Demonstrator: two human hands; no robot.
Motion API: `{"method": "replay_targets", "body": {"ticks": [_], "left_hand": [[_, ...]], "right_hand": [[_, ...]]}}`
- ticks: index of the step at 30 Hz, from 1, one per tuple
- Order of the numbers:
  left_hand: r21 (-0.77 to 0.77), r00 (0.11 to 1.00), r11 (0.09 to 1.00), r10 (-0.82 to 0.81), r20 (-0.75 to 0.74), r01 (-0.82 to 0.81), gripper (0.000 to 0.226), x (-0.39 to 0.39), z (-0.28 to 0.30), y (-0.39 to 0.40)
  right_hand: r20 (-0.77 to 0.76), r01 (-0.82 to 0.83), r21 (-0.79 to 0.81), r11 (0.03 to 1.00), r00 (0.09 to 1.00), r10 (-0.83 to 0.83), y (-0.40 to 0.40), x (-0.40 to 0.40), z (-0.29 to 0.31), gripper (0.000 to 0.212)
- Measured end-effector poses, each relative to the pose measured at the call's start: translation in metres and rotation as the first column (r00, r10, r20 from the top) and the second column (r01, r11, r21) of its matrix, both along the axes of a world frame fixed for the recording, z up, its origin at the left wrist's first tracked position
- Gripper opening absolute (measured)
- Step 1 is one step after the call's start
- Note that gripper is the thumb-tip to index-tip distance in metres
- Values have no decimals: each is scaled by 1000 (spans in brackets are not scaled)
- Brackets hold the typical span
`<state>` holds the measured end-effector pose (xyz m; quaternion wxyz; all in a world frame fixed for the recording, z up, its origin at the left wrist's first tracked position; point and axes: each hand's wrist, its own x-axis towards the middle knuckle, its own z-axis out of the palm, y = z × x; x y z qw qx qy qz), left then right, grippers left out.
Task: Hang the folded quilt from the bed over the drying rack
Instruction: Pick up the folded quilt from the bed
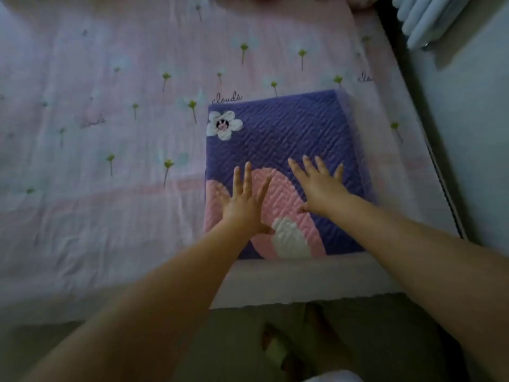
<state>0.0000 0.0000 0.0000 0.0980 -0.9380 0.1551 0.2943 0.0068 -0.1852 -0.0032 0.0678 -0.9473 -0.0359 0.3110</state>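
folded quilt (286, 150) on pink bed (110, 133), radiator (429, 17) beside

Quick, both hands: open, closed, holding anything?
Left hand: open, fingers spread, flat over the folded quilt, gripping nothing.
Right hand: open, fingers spread over the quilt, gripping nothing.

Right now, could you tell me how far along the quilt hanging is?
Barely begun. Done: nothing beyond reaching in. In hand: the left hand and right hand are spread open over the folded quilt, which lies on the bed. Left: grip it, lift it, carry it to the drying rack, which is not in view.
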Motion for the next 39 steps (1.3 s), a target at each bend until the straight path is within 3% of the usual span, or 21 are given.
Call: {"method": "replay_targets", "body": {"ticks": [5,8,14,18,21,24,26,30,36,39], "left_hand": [[16,971,991,136,-196,-135,127,-22,-57,5],[47,926,974,224,-303,-220,122,-31,-77,5],[96,911,990,131,-391,-101,124,-39,-118,18],[185,947,983,71,-313,-12,132,-57,-150,15],[158,981,987,20,-191,10,98,-56,-163,10],[133,989,981,-139,-45,144,73,-47,-176,16],[142,977,967,-210,-17,211,63,-34,-166,22],[-3,980,992,-124,-152,125,45,3,-119,20],[15,997,996,-82,0,82,41,26,-25,34],[-33,993,995,99,59,-97,40,46,42,41]], "right_hand": [[-218,93,-6,996,972,-92,-5,-39,-57,118],[-267,115,-8,993,957,-113,-8,-60,-81,118],[-361,9,-94,996,932,-42,5,-82,-129,132],[-305,-45,-207,977,952,-21,16,-89,-153,122],[-229,-19,-246,969,973,-39,21,-87,-166,95],[-203,-57,-296,954,979,-4,25,-78,-172,73],[-187,-70,-279,958,982,17,23,-67,-161,62],[-206,-110,-220,969,976,64,16,-29,-113,40],[-71,-70,-222,972,996,55,27,8,-21,36],[3,-51,-206,977,999,53,37,31,38,38]]}}
